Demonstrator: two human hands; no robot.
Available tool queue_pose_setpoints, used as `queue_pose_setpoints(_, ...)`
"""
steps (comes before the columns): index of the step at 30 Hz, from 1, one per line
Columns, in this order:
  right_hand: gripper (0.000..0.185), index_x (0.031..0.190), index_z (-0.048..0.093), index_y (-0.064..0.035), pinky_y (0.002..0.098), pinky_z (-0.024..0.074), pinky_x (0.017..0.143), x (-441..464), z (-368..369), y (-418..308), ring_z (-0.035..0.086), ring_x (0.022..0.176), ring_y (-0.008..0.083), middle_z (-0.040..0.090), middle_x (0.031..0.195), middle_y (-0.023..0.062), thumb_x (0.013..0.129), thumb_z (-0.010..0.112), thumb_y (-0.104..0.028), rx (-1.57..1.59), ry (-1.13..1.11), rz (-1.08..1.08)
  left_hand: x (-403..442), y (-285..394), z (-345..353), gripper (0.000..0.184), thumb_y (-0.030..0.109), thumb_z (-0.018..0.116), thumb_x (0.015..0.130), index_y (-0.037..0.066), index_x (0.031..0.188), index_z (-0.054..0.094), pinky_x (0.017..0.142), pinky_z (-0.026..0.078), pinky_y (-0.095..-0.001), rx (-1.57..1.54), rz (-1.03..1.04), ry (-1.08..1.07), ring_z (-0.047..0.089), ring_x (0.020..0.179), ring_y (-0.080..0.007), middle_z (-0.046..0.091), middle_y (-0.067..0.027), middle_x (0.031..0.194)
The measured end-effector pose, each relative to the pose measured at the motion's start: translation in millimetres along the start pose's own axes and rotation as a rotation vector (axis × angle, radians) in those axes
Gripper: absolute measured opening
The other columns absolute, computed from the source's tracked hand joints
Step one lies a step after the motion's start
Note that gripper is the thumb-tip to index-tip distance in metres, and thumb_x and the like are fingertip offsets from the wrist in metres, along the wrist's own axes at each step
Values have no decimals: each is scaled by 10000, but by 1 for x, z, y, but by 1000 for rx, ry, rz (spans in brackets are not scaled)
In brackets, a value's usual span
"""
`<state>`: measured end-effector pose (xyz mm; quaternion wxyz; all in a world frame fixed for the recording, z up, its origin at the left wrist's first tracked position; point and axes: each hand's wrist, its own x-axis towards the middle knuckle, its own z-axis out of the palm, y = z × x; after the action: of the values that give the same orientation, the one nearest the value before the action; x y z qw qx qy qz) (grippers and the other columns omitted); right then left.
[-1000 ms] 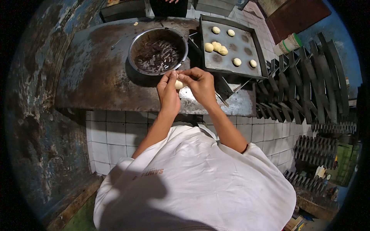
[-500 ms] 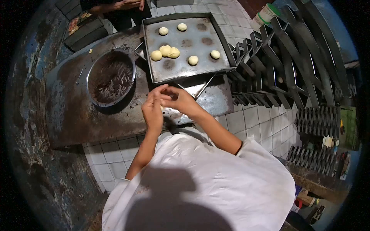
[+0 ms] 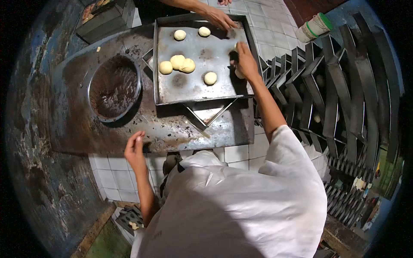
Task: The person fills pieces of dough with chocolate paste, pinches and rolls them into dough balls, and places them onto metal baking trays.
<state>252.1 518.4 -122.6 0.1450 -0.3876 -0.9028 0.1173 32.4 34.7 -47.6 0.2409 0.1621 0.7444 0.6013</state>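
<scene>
My right hand (image 3: 246, 62) reaches over the right side of a metal baking tray (image 3: 157, 86), its fingers curled around a dough ball that is mostly hidden. Just below that hand another pale dough ball (image 3: 239, 74) shows partly. My left hand (image 3: 136, 150) hovers at the table's front edge, loosely bent and holding nothing. On the tray, a dough ball (image 3: 165, 67) sits beside a joined lump of dough (image 3: 182, 63). Single dough balls lie at the back left (image 3: 180, 35), back middle (image 3: 204, 31) and front (image 3: 210, 78).
Another person's hand (image 3: 221, 19) reaches over the tray's back right corner. A large metal bowl (image 3: 91, 101) with dark residue stands left on the worn table (image 3: 71, 112). Stacked metal trays (image 3: 335, 81) rise on the right, with a green-lidded bucket (image 3: 315, 27) behind them.
My hands, together in front of me before, have parted: the right went forward over the tray, the left moved left. The other person's hand has come in over the tray.
</scene>
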Motion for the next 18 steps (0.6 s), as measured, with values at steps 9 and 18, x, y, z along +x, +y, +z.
queue_pose_setpoints(9, 448, 1317, 558, 50, 505, 458, 974, 59, 50, 21, 589, 1134, 436, 621, 1241, 281, 1017, 511, -280, -48, 352, 106, -64, -47, -65, 193, 115, 580, 1039, -43, 1091, 677, 927, 526, -321, -156, -91, 428, 671, 976, -180, 710, -124, 1031)
queue_pose_setpoints(18, 768, 1541, 324, 16, 706, 122, 1177, 56, 64, 6, 209, 1522, 409, 281, 1625, 235, 990, 532, -477, -71, 204, 335, -53, -42, -58, 165, 123, 608, 1027, -23, 1068, 674, 905, 529, -308, -236, -32, 454, 674, 978, -181, 709, -109, 1062)
